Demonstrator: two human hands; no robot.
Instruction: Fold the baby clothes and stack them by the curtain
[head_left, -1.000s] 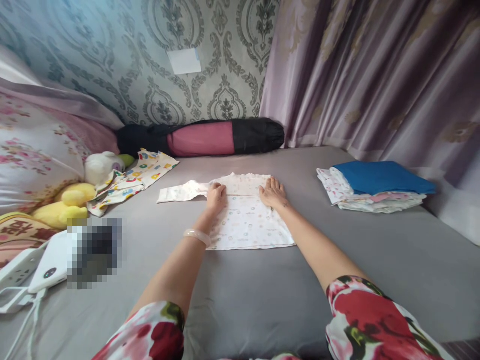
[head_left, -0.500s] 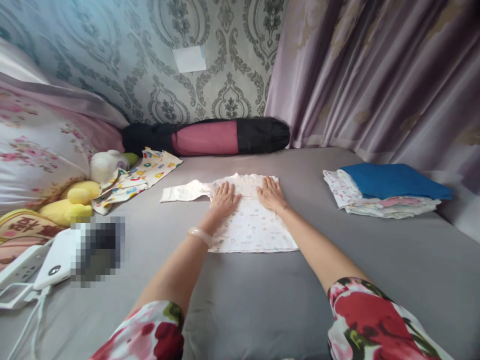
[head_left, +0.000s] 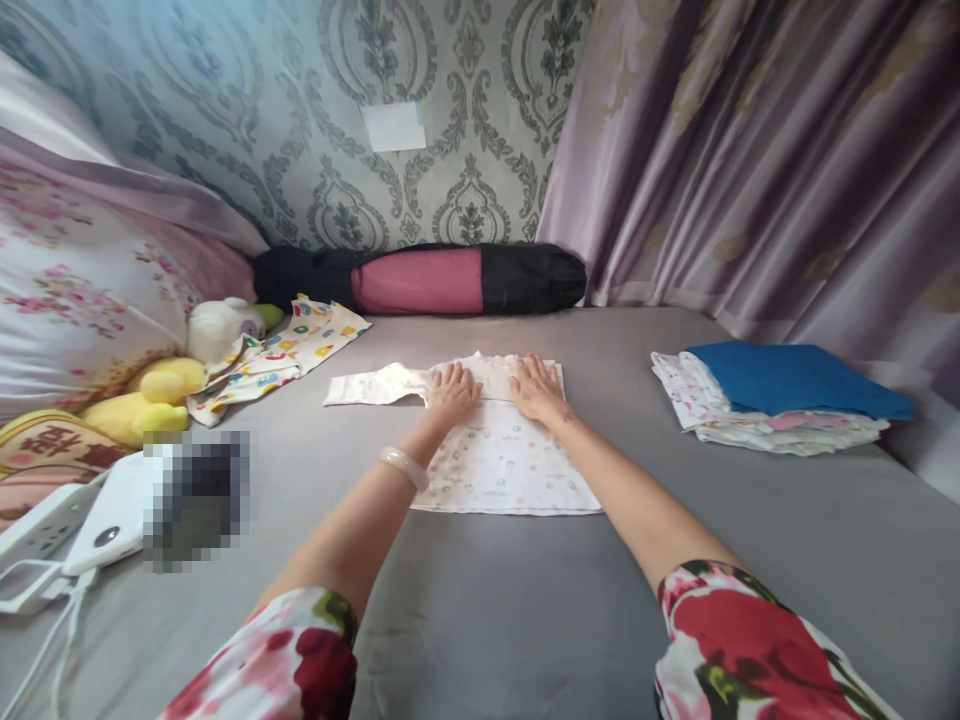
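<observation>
A small white patterned shirt [head_left: 502,465] lies flat on the grey bed sheet [head_left: 480,620] in front of me. One sleeve [head_left: 367,386] stretches out to the left; on the right side no sleeve sticks out, and a folded layer crosses the upper part. My left hand [head_left: 454,395] presses flat on the shirt near the base of that sleeve, fingers extended. Flat on the upper right part rests my right hand [head_left: 538,388], its fingers slightly spread. Neither hand grips the cloth. A pale bangle [head_left: 403,468] circles my left wrist.
A stack of folded clothes [head_left: 787,390], blue on top, sits at the right. Left are a patterned cloth [head_left: 300,345], plush toys [head_left: 150,400], a pillow [head_left: 82,290], and a white device [head_left: 112,510] with cables. A black and pink long bag [head_left: 420,280] lies along the wall.
The view has shifted slightly. Both hands stay flat on the shirt in nearly the same places, and the shirt's shape looks unchanged.
</observation>
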